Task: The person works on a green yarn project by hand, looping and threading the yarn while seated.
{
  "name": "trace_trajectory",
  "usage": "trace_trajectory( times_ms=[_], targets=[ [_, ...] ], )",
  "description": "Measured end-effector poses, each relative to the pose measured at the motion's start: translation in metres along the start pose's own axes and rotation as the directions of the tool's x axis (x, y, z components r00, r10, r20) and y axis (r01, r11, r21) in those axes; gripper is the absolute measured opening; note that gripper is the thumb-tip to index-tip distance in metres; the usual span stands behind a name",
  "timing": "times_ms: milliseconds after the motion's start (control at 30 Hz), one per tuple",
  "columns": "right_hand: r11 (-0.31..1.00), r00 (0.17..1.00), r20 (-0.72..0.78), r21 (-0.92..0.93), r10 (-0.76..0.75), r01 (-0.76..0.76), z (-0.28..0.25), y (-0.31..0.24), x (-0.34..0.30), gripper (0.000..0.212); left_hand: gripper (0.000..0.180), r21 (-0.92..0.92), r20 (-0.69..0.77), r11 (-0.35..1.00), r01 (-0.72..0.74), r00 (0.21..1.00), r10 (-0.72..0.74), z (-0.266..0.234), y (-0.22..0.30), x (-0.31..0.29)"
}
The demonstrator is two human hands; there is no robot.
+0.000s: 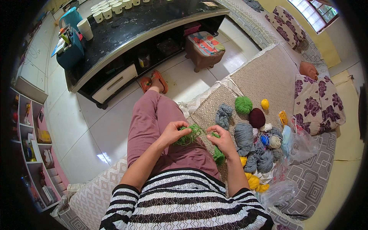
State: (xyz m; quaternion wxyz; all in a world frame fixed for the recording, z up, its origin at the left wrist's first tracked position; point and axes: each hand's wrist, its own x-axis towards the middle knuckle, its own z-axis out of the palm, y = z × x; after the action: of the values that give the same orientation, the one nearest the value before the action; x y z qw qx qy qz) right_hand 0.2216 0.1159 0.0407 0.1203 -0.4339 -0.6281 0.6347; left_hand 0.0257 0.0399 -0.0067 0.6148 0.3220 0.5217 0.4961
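Over my lap, my left hand (pixel 174 132) pinches a loose, tangled clump of green yarn (pixel 190 136). To its right, my right hand (pixel 224 142) has its fingertips together at the clump's right end, where a thin strand seems to run across. A denser wad of green yarn (pixel 218 156) shows beneath my right palm, partly covered by it. Beside my right arm lie grey yarn skeins (pixel 243 137), a round green yarn ball (pixel 243 104), a dark maroon ball (pixel 257 117) and a small yellow ball (pixel 265 104).
Yellow yarn (pixel 253 181) and clear plastic bags (pixel 303 147) lie on the patterned sofa to the right. Ahead stands a black table (pixel 142 28) with several white cups (pixel 107 13) and a teal pitcher (pixel 71 18). A small stool (pixel 205 50) sits by it. Shelves (pixel 36 153) line the left.
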Motion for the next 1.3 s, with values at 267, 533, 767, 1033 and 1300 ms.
trace_trajectory(
  times_ms=[267,533,767,1033,1300],
  targets=[
    [0.998,0.995,0.098,0.066,-0.031,0.024,0.022,0.023,0.016,0.018,0.010,-0.004,0.023,0.998,-0.063,0.998,0.063,0.001,-0.008,0.002],
    [0.990,0.996,-0.046,0.114,-0.081,0.086,0.007,-0.002,-0.003,0.014,0.016,0.325,0.033,0.929,-0.179,0.984,0.178,0.003,-0.020,0.003],
    [0.982,0.966,-0.209,0.070,-0.155,0.173,0.011,0.003,0.017,0.014,0.017,0.426,0.119,0.849,-0.311,0.950,0.289,0.009,0.002,-0.006],
    [0.960,0.948,-0.291,0.201,-0.130,0.193,0.011,0.010,0.025,0.010,0.018,0.261,0.075,0.934,-0.245,0.969,0.234,0.004,-0.017,-0.004],
    [0.978,0.974,-0.134,0.074,-0.183,0.194,0.023,0.004,0.023,0.023,0.013,-0.073,0.153,0.992,-0.104,0.982,0.114,0.007,-0.014,-0.003]
  ],
)
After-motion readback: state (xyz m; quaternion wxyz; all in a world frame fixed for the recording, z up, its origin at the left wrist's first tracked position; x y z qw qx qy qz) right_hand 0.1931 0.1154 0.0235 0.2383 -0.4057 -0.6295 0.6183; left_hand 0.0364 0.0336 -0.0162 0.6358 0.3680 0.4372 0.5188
